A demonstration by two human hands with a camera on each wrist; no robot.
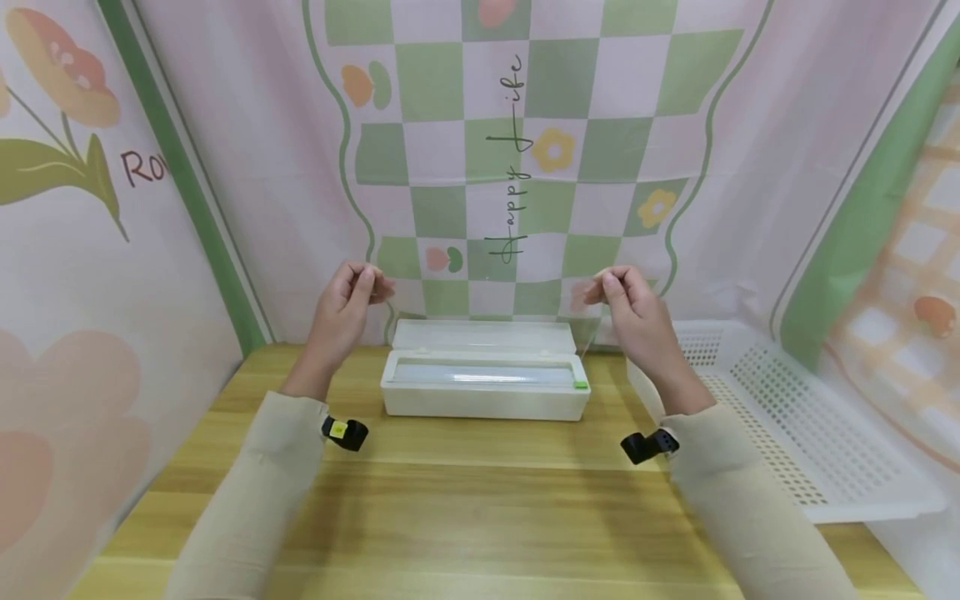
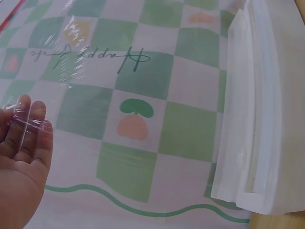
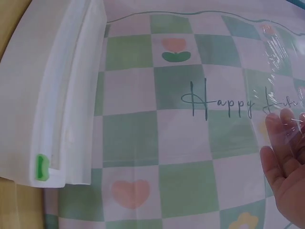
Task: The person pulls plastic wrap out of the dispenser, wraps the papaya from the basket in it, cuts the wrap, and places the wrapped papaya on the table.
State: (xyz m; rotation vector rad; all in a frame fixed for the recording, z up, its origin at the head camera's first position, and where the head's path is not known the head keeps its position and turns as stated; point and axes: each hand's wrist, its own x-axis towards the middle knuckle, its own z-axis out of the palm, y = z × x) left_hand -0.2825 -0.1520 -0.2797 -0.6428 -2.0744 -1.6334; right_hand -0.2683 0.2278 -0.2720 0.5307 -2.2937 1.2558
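- Left hand [image 1: 348, 302] and right hand [image 1: 633, 302], fingers clamped on clear film [image 3: 275, 52], held it mid-frame above the open box [image 1: 483, 404].
- Worktop [image 1: 480, 500] stretched from the box's front edge to frame bottom.
- Basket [image 1: 817, 425] edged the right.

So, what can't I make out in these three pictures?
Clear film: head view, full outline lost, see-through against the checked cloth.
Left grip: left wrist view, partly cut off by the left edge.
Right grip: right wrist view, partly cut off by the right edge.
White basket: head view, partly hidden behind the right sleeve.
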